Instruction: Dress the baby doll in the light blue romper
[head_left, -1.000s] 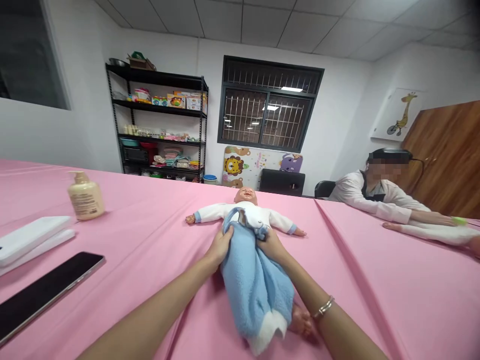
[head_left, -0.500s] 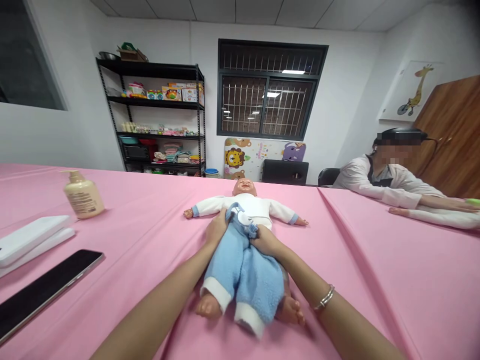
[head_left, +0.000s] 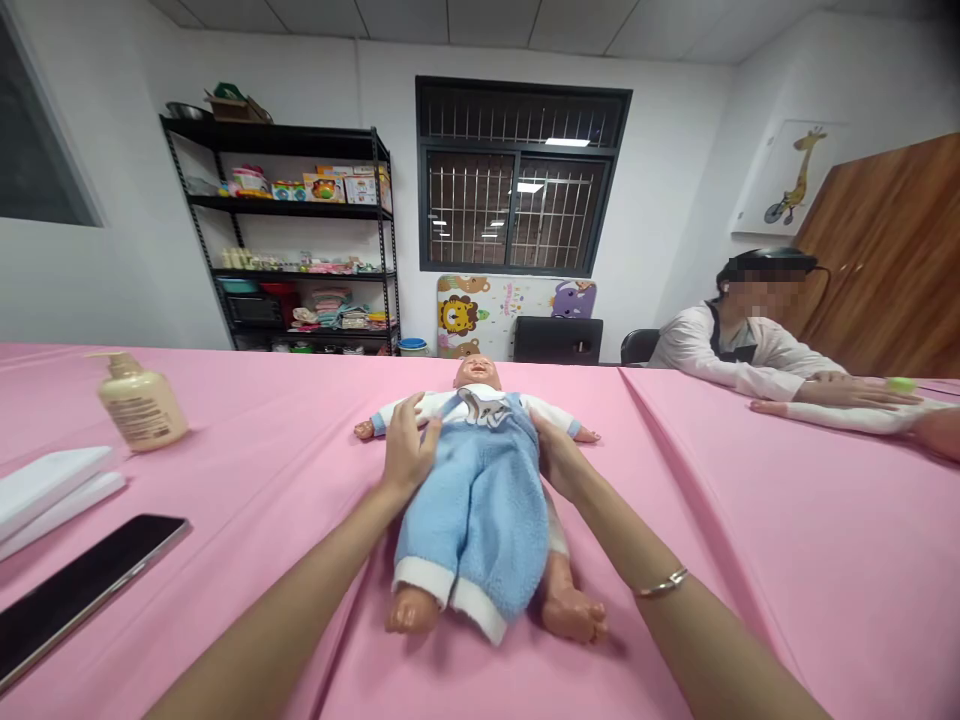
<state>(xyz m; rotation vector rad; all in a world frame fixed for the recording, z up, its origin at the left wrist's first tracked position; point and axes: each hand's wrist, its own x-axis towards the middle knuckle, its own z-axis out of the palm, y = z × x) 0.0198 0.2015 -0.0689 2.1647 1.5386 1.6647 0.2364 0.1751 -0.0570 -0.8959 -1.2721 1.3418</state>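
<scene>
Left hand [head_left: 409,452] open, fingers spread flat on vinyl baby doll [head_left: 477,373] chest; right hand [head_left: 559,457] open against blue fleece overalls [head_left: 472,530], gripping nothing; flat palms steady well.

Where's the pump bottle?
In the head view, the pump bottle stands on the left of the pink table, beyond the folded white cloth and the phone, well left of the baby doll.
</scene>
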